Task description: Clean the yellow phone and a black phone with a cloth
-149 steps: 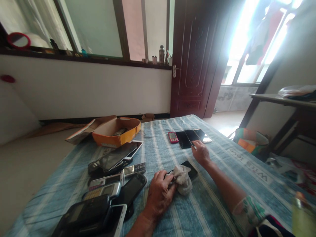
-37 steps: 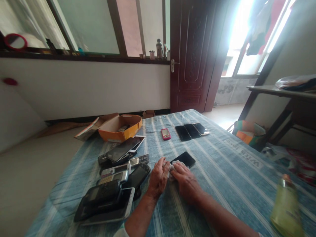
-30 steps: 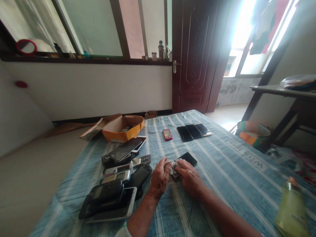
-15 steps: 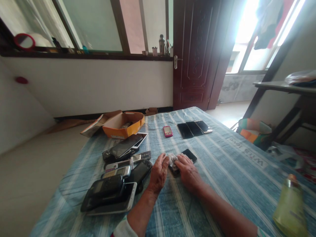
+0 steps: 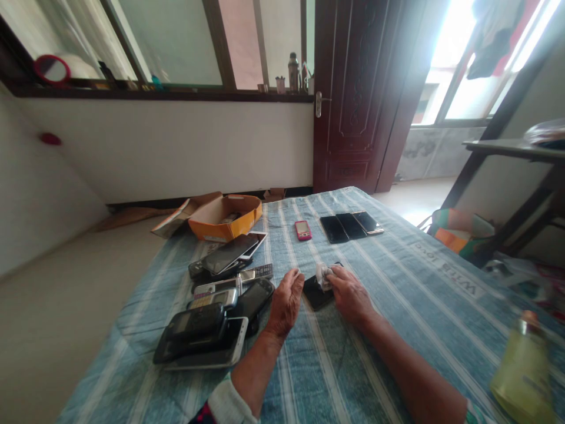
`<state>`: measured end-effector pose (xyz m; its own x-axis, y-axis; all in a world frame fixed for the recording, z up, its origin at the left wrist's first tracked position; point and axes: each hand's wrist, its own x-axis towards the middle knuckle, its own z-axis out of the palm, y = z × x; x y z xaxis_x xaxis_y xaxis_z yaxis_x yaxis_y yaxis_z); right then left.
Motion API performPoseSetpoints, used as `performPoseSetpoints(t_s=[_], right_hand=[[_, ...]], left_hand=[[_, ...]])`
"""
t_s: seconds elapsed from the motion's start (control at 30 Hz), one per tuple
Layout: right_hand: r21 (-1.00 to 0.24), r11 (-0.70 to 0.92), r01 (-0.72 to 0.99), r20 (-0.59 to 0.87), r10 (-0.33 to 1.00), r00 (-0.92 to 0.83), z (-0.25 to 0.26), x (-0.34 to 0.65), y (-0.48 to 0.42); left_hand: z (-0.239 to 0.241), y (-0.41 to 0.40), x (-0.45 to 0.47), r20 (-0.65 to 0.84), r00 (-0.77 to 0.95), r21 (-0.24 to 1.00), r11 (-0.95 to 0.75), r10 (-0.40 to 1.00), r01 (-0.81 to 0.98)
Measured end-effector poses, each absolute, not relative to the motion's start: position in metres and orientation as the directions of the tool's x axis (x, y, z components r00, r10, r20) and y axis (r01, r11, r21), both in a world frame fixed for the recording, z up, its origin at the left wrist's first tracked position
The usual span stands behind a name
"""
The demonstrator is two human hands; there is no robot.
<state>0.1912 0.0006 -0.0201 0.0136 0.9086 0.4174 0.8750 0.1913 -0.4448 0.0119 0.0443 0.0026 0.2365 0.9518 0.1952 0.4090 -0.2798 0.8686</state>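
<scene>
A black smartphone lies flat on the striped cloth between my hands. My right hand pinches a crumpled white tissue and presses it on the upper right part of the screen. At the phone's left edge is my left hand, its fingers together and the thumb against the edge; the fingertips are partly hidden. Just left of that hand lies a dark phone, part of a pile with a silver keypad phone and a large white-edged phone.
Beyond my hands lie a pink phone and a row of dark phones. An open orange box stands at the back left. A bottle of yellow-green liquid is at the right. The striped cloth covers the surface.
My right hand has slid the tissue right and up across the phone, uncovering more of its screen. My left hand stays by the left edge. The whole view has shifted slightly.
</scene>
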Motion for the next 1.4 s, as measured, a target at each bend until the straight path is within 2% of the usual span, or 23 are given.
performPoseSetpoints(t_s=[0.1, 0.2, 0.43, 0.6, 0.77, 1.0, 1.07, 1.27, 1.4], right_hand=[[-0.469, 0.087, 0.879, 0.388, 0.914, 0.117, -0.022, 0.202, 0.003], [-0.456, 0.085, 0.886, 0.424, 0.896, 0.132, -0.022, 0.199, 0.004], [-0.39, 0.346, 0.853, 0.437, 0.885, -0.159, -0.018, 0.162, 0.005], [-0.395, 0.404, 0.825, 0.429, 0.875, -0.223, -0.013, 0.162, 0.002], [-0.421, 0.284, 0.861, 0.416, 0.905, -0.095, -0.015, 0.185, 0.002], [-0.386, 0.045, 0.921, 0.382, 0.917, 0.115, -0.023, 0.199, -0.003], [-0.36, 0.078, 0.93, 0.413, 0.907, 0.084, -0.025, 0.192, -0.008], [-0.366, 0.353, 0.861, 0.472, 0.868, -0.155, -0.022, 0.161, -0.017], [-0.4, 0.378, 0.835, 0.457, 0.872, -0.176, -0.02, 0.162, -0.013]], left_hand=[[0.002, 0.044, 0.012, 0.209, 0.228, 0.871, -0.287, 0.951, 0.399], [0.001, 0.045, 0.012, 0.225, 0.223, 0.87, -0.299, 0.948, 0.393], [0.005, 0.044, 0.013, 0.233, 0.258, 0.877, -0.317, 0.938, 0.361], [0.004, 0.044, 0.013, 0.23, 0.268, 0.873, -0.32, 0.936, 0.367], [-0.004, 0.045, 0.013, 0.246, 0.266, 0.828, -0.345, 0.932, 0.442], [-0.006, 0.041, 0.016, 0.244, 0.391, 0.666, -0.446, 0.887, 0.598], [-0.005, 0.041, 0.016, 0.23, 0.427, 0.643, -0.466, 0.875, 0.608], [-0.004, 0.043, 0.012, 0.219, 0.493, 0.605, -0.514, 0.842, 0.609], [-0.004, 0.044, 0.012, 0.213, 0.488, 0.601, -0.507, 0.846, 0.618]])
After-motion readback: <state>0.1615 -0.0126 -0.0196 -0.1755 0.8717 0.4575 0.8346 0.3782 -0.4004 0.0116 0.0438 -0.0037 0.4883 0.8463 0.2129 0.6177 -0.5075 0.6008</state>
